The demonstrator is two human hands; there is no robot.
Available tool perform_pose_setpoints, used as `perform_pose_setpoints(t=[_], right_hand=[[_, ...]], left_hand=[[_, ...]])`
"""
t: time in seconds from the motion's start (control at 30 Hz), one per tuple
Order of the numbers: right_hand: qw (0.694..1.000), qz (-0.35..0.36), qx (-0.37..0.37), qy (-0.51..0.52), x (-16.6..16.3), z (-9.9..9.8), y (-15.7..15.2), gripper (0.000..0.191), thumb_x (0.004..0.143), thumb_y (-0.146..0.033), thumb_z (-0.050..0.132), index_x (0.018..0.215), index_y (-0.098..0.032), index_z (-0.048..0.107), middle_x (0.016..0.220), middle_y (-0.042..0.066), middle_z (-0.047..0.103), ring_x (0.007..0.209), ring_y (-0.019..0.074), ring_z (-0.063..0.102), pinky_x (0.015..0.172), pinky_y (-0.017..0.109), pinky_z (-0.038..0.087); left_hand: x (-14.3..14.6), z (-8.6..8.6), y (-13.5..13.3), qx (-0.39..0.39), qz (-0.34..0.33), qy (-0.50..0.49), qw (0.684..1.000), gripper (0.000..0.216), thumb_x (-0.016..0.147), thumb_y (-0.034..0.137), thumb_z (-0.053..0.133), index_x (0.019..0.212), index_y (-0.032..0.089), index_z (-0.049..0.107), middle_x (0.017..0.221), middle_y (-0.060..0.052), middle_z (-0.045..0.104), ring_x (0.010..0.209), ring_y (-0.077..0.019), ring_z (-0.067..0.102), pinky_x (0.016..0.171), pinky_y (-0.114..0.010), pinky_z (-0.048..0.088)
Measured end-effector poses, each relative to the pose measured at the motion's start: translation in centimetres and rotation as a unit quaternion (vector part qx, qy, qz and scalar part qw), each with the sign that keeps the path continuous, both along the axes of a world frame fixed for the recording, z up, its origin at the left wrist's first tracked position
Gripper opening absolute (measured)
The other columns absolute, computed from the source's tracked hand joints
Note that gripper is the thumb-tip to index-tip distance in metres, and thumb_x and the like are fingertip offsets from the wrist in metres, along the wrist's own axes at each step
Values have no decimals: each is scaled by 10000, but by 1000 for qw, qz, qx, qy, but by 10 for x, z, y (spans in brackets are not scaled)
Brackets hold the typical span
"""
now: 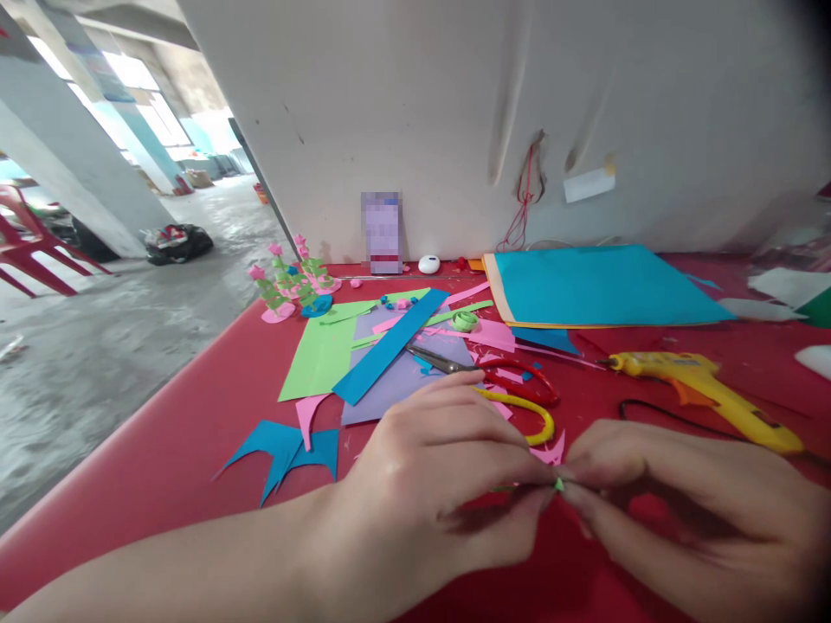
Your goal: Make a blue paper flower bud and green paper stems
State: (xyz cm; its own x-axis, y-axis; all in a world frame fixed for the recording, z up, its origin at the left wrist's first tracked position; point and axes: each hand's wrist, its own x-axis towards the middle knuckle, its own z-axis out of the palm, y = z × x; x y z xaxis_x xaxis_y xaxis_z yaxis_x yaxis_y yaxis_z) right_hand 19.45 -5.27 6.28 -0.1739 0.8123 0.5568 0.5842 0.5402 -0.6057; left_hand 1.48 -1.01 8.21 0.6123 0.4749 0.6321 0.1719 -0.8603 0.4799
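Observation:
Between the fingertips of both hands is a small piece of green paper [559, 485], mostly hidden by the fingers. My left hand [454, 472] pinches it from the left with finger and thumb. From the other side my right hand [675, 502] pinches it too, the fingertips of both hands nearly meeting. Just beyond my left hand lie scissors [519, 420] with one red and one yellow handle loop. A rolled green paper strip [465, 322] rests near a blue paper strip [389, 348] on green [318, 359] and purple sheets [370, 402].
Small paper flowers [286, 281] stand at the table's left edge. A yellow glue gun [707, 389] lies at right, its dark cord near my right hand. Behind it is a stack of coloured paper [603, 285]. Blue scraps [286, 454] lie at left. A phone [382, 234] leans on the wall.

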Motion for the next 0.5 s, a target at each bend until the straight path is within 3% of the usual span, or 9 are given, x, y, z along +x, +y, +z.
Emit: perform_pose_setpoints(t=[0.23,0.5], right_hand=[[1000,-16,7,-14,-2,-2,-2,163,713,-115,568,702,-272,525,576,-104,583,463,66,566,443,144,444],[999,-39,29,-5,-5,-6,-6,123,782,-175,525,800,-294,548,633,-58,637,484,100,610,436,186,469]], left_hand=[[1,-3,-1,-3,-1,-25,1000,62,766,61,588,765,89,643,693,-52,663,653,-119,603,707,-270,526],[0,-1,0,12,7,-22,1000,37,748,60,607,742,79,638,686,-49,662,649,-112,607,763,-276,515]])
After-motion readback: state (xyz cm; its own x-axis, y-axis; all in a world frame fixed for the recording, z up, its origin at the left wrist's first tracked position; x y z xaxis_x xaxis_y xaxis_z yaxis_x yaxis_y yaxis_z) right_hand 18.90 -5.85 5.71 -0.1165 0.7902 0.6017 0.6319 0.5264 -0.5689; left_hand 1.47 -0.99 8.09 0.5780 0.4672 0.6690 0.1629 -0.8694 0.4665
